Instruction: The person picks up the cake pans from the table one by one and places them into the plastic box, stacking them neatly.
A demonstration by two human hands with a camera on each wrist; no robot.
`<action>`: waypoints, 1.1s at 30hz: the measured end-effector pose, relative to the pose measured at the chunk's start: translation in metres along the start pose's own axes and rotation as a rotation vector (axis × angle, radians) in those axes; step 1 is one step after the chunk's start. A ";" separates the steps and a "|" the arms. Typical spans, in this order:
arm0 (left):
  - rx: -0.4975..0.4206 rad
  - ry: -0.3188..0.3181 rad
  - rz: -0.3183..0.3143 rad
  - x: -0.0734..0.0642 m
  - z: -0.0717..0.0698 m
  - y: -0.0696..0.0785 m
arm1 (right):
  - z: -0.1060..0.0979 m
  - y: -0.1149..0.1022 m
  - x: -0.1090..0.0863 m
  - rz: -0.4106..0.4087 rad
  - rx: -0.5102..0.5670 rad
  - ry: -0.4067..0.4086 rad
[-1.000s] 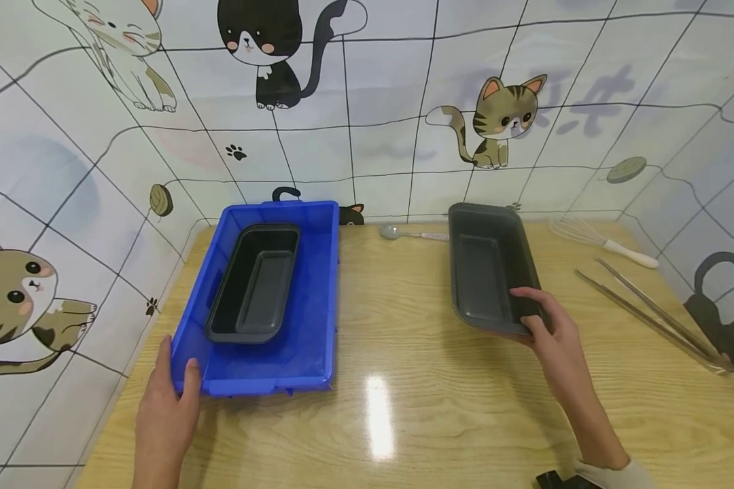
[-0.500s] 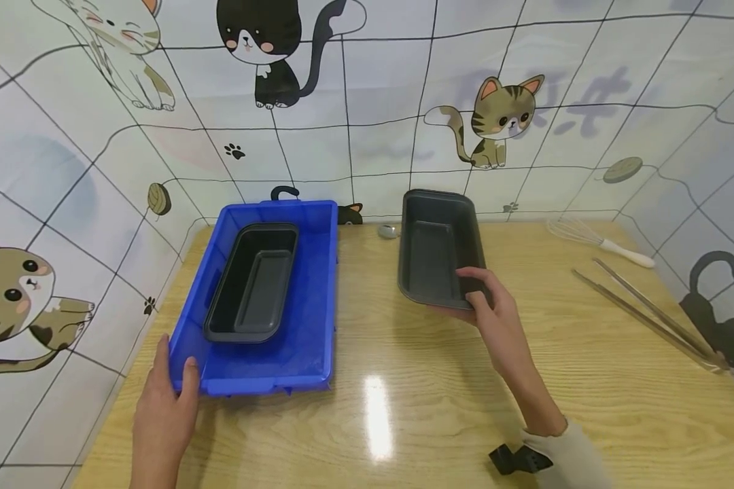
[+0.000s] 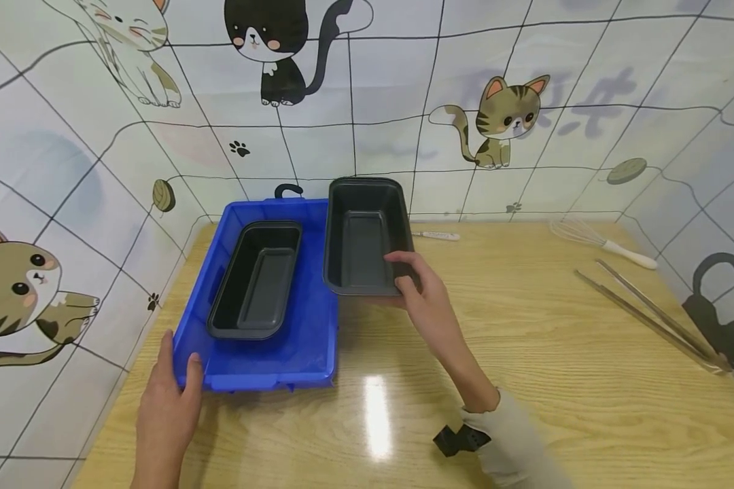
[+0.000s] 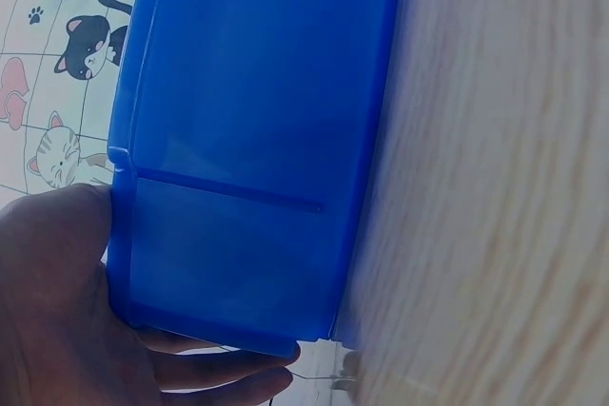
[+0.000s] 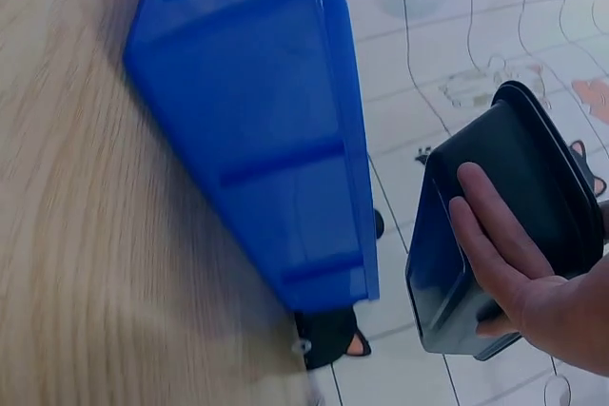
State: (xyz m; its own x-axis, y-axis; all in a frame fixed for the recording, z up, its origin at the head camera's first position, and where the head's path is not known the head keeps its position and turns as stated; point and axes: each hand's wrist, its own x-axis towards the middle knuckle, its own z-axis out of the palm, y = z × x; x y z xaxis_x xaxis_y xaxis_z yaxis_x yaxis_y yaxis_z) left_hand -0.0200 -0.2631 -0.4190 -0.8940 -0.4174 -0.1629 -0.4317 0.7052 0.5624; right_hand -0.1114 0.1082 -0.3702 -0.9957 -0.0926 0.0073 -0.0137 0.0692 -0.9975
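Observation:
A dark grey loaf pan (image 3: 363,248) is raised beside the right rim of a blue plastic tray (image 3: 308,343), slightly overlapping it in the head view. My right hand (image 3: 431,309) grips the pan's near right corner, thumb inside and fingers underneath. From the right wrist, the fingers (image 5: 490,235) show spread against the pan's underside. A second dark loaf pan (image 3: 261,288) lies inside the tray, towards its left. My left hand (image 3: 170,407) holds the tray's near left corner. In the left wrist view its thumb lies at the tray's rim and the other fingers wrap round the corner.
On the wooden table (image 3: 526,367), a spoon's handle (image 3: 437,236) shows behind the raised pan; its bowl is hidden. A white-handled whisk (image 3: 626,255) and metal tongs (image 3: 654,322) lie at the right. A cat-printed wall covering (image 3: 379,88) rises behind and at both sides.
My right hand has carried the loaf pan leftward across the table up to the tray's right side. The spoon's bowl is now covered and its handle visible. My left hand stays at the tray corner.

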 end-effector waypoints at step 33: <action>-0.018 0.003 0.007 0.002 0.001 -0.002 | 0.132 0.000 0.008 -0.018 0.066 -0.274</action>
State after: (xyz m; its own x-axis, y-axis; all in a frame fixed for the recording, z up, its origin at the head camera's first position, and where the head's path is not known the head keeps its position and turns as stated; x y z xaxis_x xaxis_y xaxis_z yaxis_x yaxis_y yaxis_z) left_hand -0.0210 -0.2648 -0.4215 -0.8966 -0.4141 -0.1569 -0.4234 0.6978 0.5778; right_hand -0.1072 -0.0241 -0.3790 -0.9331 -0.3593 0.0142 -0.0157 0.0011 -0.9999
